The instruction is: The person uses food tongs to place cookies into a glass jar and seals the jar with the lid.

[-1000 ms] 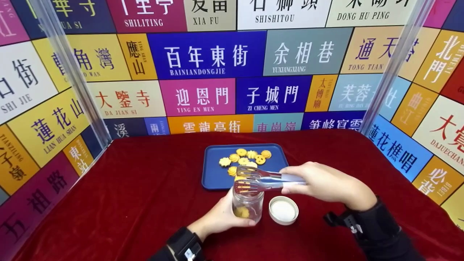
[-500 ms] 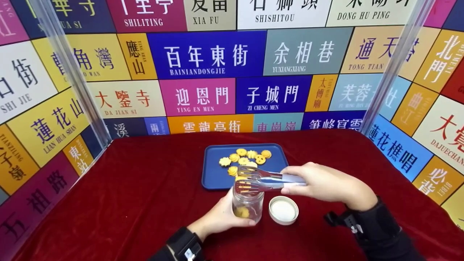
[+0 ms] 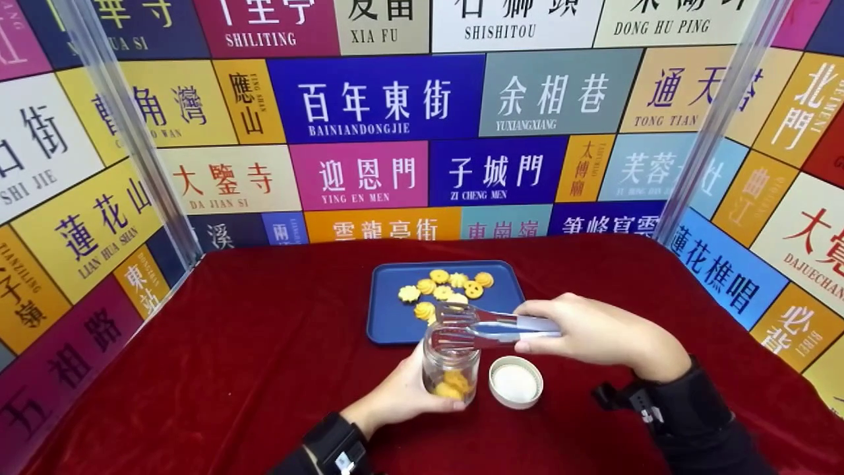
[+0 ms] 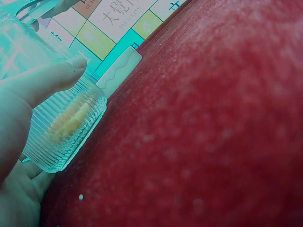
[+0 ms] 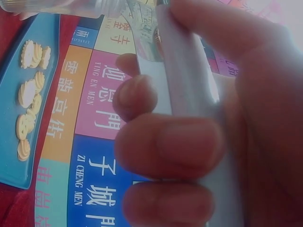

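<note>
My left hand (image 3: pixel 402 392) grips a clear glass jar (image 3: pixel 465 367) round its side, thumb across the front. Inside the jar, cookies (image 3: pixel 453 384) lie at the bottom; the left wrist view shows the jar's ribbed wall (image 4: pixel 85 111) with a yellow cookie (image 4: pixel 71 120) behind it. My right hand (image 3: pixel 593 330) holds metal tongs (image 3: pixel 488 330) by their pale handles, fingers curled round them in the right wrist view. The slotted tong heads are right over the jar's mouth, with nothing visible between them.
Behind the jar lies a blue tray (image 3: pixel 386 323) with several yellow cookies (image 3: pixel 442 290). A round cream lid (image 3: pixel 516 382) rests right of the jar on the dark red cloth (image 3: pixel 264 356). Sign-covered panels (image 3: pixel 376 99) stand at the back and sides.
A cookie has left the tongs and dropped into the jar, where more now shows at the bottom. The tongs have shifted slightly right. My left hand has stayed in place.
</note>
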`<state>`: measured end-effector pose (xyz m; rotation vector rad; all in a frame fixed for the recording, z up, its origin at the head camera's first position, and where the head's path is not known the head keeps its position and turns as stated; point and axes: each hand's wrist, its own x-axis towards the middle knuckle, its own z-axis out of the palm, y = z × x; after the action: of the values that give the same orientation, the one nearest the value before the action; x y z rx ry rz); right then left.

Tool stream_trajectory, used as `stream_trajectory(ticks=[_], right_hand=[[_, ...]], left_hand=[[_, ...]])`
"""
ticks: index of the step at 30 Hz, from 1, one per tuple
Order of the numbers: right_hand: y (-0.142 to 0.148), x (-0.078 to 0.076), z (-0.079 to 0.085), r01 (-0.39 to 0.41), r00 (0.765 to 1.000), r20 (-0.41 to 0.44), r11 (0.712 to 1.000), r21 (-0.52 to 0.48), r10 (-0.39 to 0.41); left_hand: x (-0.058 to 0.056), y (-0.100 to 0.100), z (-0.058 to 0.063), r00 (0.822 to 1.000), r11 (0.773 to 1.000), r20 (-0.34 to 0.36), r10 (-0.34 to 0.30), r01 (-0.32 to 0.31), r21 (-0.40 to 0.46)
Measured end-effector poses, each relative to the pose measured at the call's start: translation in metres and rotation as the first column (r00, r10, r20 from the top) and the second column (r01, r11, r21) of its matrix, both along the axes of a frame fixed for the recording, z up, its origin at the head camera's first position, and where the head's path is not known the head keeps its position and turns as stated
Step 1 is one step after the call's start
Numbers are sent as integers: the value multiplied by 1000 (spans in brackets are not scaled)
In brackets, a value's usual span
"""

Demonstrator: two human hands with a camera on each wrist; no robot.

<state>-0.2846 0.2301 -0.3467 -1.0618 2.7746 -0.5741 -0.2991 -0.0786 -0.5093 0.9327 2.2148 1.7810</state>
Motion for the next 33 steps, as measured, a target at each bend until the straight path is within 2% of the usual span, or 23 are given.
stream_trajectory(ticks=[5,9,14,19,23,27,33], right_hand=[[0,-1,1,8,1000,5,1000,-8,-8],[0,-4,0,60,998,-34,998,-33,-61],[2,-10,-3,157,979,-117,985,-77,-165],[9,-20,-9,228,957,-163,970,-80,-239],[13,-30,-19,294,937,-173,953,-79,-303],[14,-43,-37,348,915,-172,930,-120,-365],[4,-59,-69,394,907,-110,912,-116,-406]], left_hand=[[0,0,1,1000,1000,2,6,-6,-7],[0,0,1,1000,1000,17,-3,3,11],[0,1,0,999,999,33,-14,13,35],[1,1,0,999,999,34,-20,18,41],[1,1,1,999,999,38,-23,22,45],[1,1,0,999,999,39,-24,22,50],[0,3,1,999,998,41,-27,25,56]])
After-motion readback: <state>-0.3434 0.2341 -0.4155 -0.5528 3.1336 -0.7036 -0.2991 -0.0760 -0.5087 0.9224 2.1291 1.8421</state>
